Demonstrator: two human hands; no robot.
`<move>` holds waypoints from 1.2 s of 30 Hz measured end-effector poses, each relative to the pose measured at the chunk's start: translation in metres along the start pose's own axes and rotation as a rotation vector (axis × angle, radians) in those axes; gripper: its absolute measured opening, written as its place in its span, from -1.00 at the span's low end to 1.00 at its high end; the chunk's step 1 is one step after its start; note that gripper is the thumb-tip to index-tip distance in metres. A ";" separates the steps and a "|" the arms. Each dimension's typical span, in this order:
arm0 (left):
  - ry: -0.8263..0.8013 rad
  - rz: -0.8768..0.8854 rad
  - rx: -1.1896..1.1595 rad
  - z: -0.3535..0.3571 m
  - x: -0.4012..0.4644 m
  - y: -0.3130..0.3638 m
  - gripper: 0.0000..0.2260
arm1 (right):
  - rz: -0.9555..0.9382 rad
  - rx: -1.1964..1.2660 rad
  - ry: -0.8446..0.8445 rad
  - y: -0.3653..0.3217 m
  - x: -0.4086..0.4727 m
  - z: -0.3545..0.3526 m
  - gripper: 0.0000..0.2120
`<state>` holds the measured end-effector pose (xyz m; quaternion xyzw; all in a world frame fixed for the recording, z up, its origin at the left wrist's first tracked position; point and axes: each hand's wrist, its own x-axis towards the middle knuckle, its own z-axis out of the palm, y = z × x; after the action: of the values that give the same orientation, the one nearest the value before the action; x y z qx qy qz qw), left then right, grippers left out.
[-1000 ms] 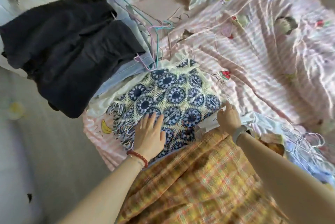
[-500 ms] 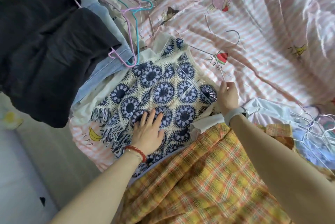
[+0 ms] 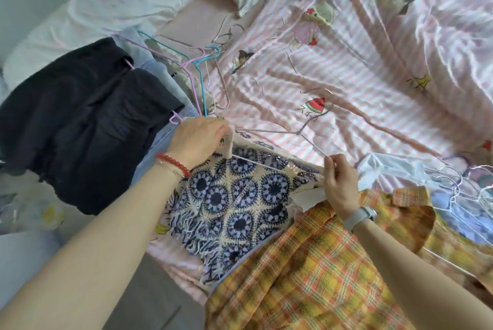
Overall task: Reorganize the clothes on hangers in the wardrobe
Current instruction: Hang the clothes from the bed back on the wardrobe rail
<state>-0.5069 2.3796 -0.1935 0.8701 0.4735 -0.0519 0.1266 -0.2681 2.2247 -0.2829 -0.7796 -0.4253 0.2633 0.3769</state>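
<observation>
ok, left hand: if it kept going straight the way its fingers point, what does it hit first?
Probably the silver wire hanger. The left hand pinches the crochet top's cream edge, fingers pointing right across the bed; the hanger's arm lies just beyond, on the striped sheet. Depth unclear.

Blue-and-cream crocheted fringed top (image 3: pixel 234 204) lies near the bed's front edge, on the pink striped cartoon-print sheet (image 3: pixel 360 84). Thin grey wire hanger (image 3: pixel 290 134) at the top's far edge, hook pointing away over the sheet. Left hand (image 3: pixel 196 143) on the top's far left corner; right hand (image 3: pixel 340 187) at its far right corner, on the hanger's arm. Yellow-orange plaid shirt (image 3: pixel 314 271) in front and to the right, overlapping the top's near right part. Black folded garment (image 3: pixel 82 121) to the left, atop a pale blue garment (image 3: pixel 160 143). Pink and teal wire hangers (image 3: pixel 198 73) behind the left hand. White pillows (image 3: pixel 125 1) at far left. Pile of white wire hangers (image 3: pixel 458 185) at right edge.
</observation>
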 end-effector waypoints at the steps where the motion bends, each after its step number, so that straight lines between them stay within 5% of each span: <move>1: -0.010 -0.004 -0.024 0.001 -0.012 -0.002 -0.68 | -0.004 -0.030 -0.017 0.000 -0.001 0.000 -0.81; 9: -0.113 -0.341 -0.448 0.055 -0.188 0.000 -0.77 | -0.283 -0.280 -0.261 -0.028 -0.040 0.014 -0.87; 19: 0.140 -0.795 -0.302 0.049 -0.380 -0.011 -0.80 | -0.704 -0.251 -0.483 -0.131 -0.135 0.085 -0.83; 28: 0.351 -1.070 -0.513 0.096 -0.598 0.038 -0.73 | -1.227 -0.246 -0.747 -0.200 -0.304 0.122 -0.69; 36: 0.758 -1.495 -0.330 0.128 -0.776 0.108 -0.79 | -1.550 -0.212 -1.302 -0.224 -0.471 0.112 -0.82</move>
<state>-0.8362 1.6600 -0.1347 0.2582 0.9350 0.2427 0.0172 -0.6897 1.9396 -0.1233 -0.0241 -0.9570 0.2809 0.0679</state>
